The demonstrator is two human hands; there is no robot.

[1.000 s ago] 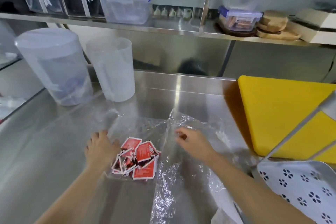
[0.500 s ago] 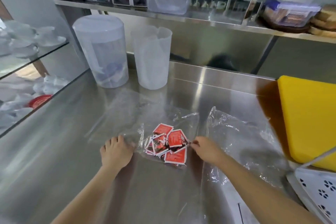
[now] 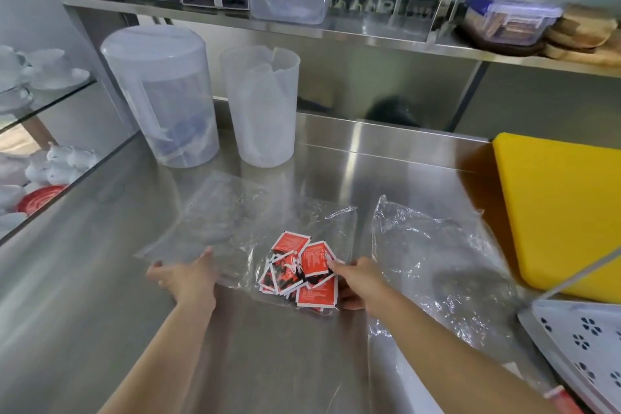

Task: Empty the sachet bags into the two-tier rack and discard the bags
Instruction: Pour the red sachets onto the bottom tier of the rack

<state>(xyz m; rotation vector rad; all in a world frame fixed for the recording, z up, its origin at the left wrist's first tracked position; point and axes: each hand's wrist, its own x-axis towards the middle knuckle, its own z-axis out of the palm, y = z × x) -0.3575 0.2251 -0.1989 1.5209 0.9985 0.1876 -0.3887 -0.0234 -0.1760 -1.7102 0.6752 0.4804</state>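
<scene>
While flat on steel, both hands flank bagged sachets.

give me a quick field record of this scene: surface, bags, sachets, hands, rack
surface: steel counter
bag with sachets: clear bag, flat on the counter
sachets: red sachets, piled at the bag's near end
second bag: crumpled empty bag, to the right
left hand: flat on the bag
right hand: at the sachet pile
rack: white patterned tray, lower right
</scene>
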